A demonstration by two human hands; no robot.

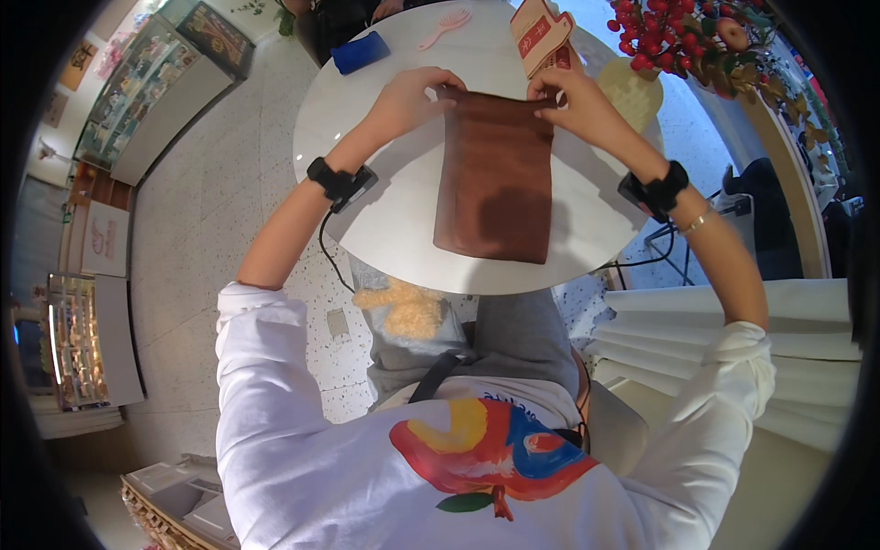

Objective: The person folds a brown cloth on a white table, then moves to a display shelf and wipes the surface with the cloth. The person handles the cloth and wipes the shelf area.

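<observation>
A brown cloth (496,179), folded into a rectangle or made as a flat pouch, lies on the white round table (385,240). My left hand (416,103) pinches its far left corner between thumb and fingers. At the far right corner, my right hand (577,103) grips the same edge. Beyond my left hand are a rolled or folded blue cloth (360,53) and a pink hairbrush (445,29). A red and cream printed card or package (540,34) stands just beyond my right hand.
A pale yellow-green mat or leaf-shaped thing (629,93) lies at the table's right edge. Red berries (663,34) on a branch hang at the upper right. A fuzzy orange-yellow thing (409,308) rests on my lap. Part of another person (386,8) shows across the table.
</observation>
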